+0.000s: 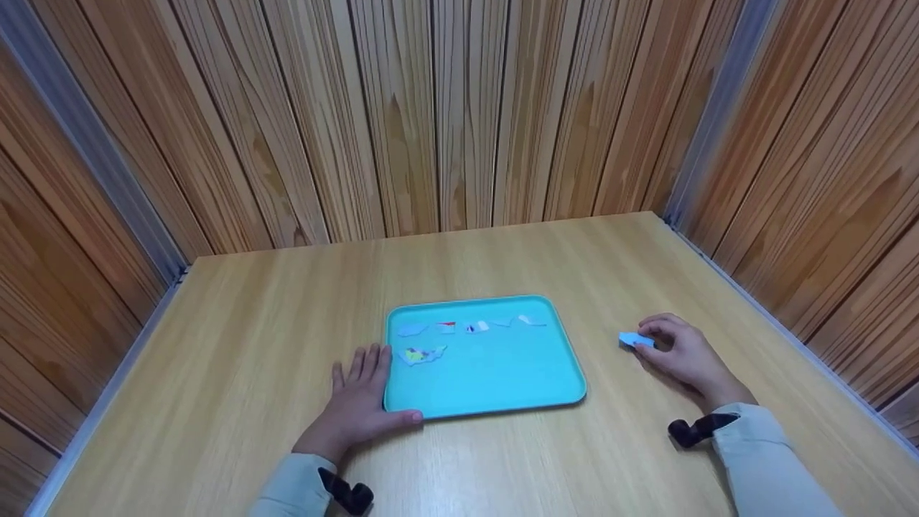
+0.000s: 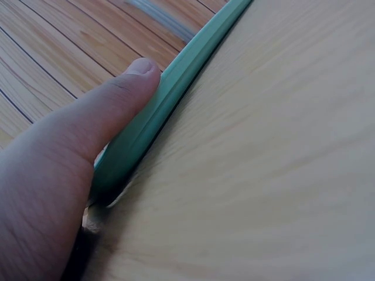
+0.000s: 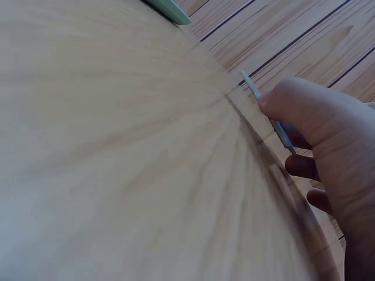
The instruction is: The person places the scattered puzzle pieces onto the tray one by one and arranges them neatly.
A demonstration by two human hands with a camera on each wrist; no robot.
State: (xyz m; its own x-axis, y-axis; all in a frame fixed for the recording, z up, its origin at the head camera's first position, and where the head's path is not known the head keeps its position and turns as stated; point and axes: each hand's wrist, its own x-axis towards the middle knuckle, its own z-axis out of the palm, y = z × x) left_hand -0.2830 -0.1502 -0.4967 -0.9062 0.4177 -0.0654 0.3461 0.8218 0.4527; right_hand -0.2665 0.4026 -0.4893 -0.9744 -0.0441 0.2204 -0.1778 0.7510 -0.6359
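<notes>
A turquoise tray (image 1: 502, 380) lies on the table, with my left hand (image 1: 359, 406) at its near left corner. The fingers stretch along the left rim, while the thumb (image 2: 132, 85) touches the near rim. To the right of the tray, my right hand (image 1: 693, 366) pinches a small light blue piece (image 1: 627, 338) between thumb and fingers. Edge-on in the right wrist view, the piece (image 3: 252, 86) looks thin and flat, held just above the table. Several torn-looking scraps lie in the tray: a row along the far side, including one with red (image 1: 446, 327), and a larger multicoloured scrap (image 1: 422, 355) nearer.
The light wooden table (image 1: 287, 323) is bounded by wood-panelled walls (image 1: 459, 122) at the back and both sides. Grey metal strips (image 1: 718, 115) run down the corners. A dark strap with a knob (image 1: 693, 432) sits at each wrist.
</notes>
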